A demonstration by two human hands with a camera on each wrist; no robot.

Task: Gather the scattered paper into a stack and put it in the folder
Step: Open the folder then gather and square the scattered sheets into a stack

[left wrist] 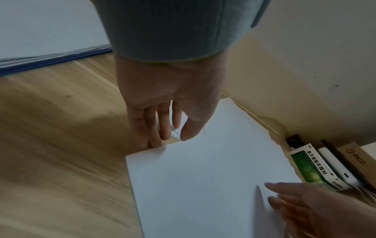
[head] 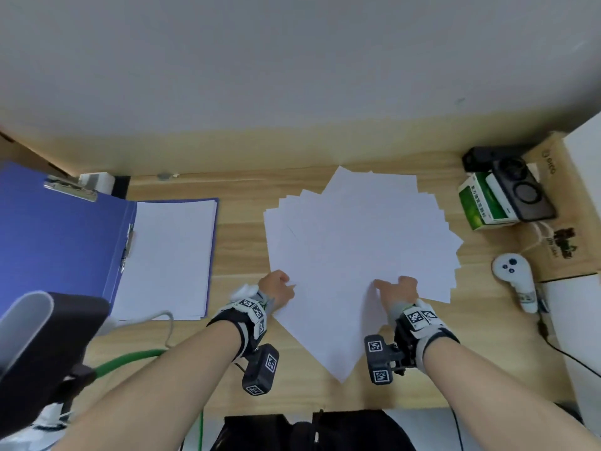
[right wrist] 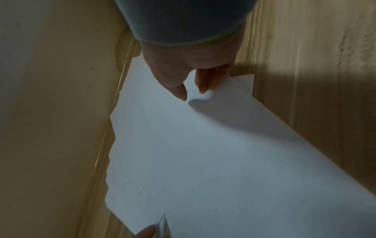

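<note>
Head view: white paper sheets (head: 357, 242) fanned, overlapped; edge pinched by left hand (head: 276, 288); right hand (head: 398, 291) fingers extended, laid on top. "PICO" read on cardboard box (left wrist: 355, 158).

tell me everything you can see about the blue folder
The blue folder lies open and flat at the left of the light wooden desk. One silver metal clip sits at the far edge of its left cover, another along the spine. A neat stack of white sheets rests on its right half. A dark object hides its near left corner. Both the left hand and right hand are on the scattered white paper, not touching the folder.
</note>
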